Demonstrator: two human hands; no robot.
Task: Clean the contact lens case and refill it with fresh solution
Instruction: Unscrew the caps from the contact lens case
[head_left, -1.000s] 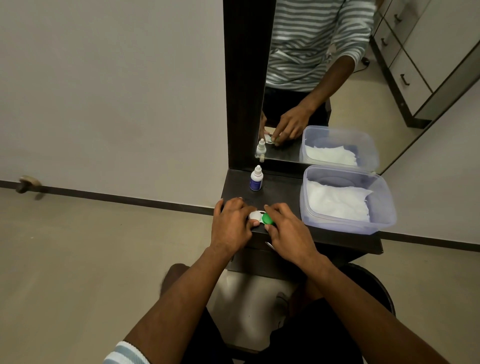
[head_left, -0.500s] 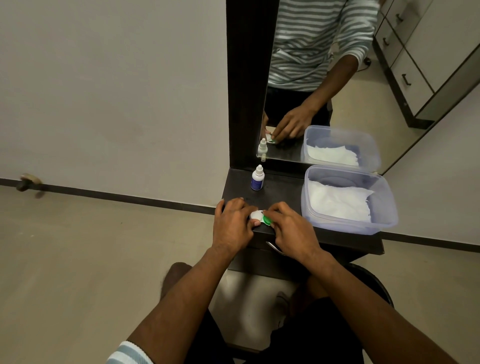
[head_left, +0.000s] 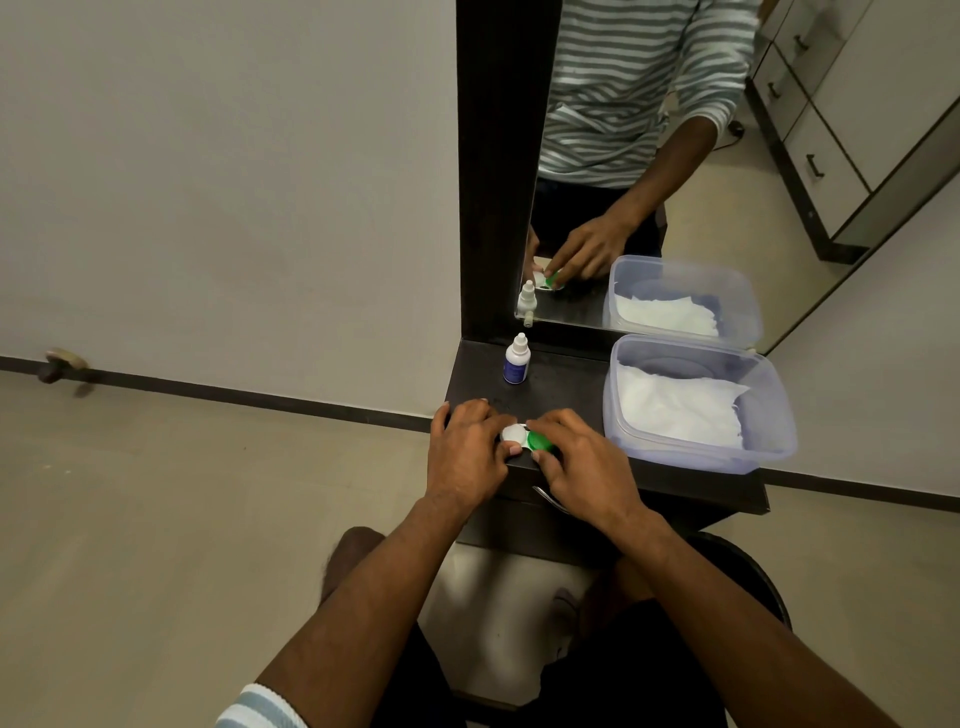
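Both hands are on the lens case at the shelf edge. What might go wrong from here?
The lens case sits near the shelf front edge; if the left hand or right hand slips, it could fall to the floor. Old liquid may spill when the green cap comes off. The solution bottle stands close enough to knock.

Single view, head-mounted, wide-angle. It looks forward and steeply down from above the person's own forearms onto a dark shelf, close enough that both hands sit near frame centre. The floor and the wall fill the left half; straight lines bow toward the edges. Upper centre, a mirror faces the camera and returns a second, opposite angle on the shelf's rear part, the tub and the bottle. No second camera; nothing shared beyond that reflection
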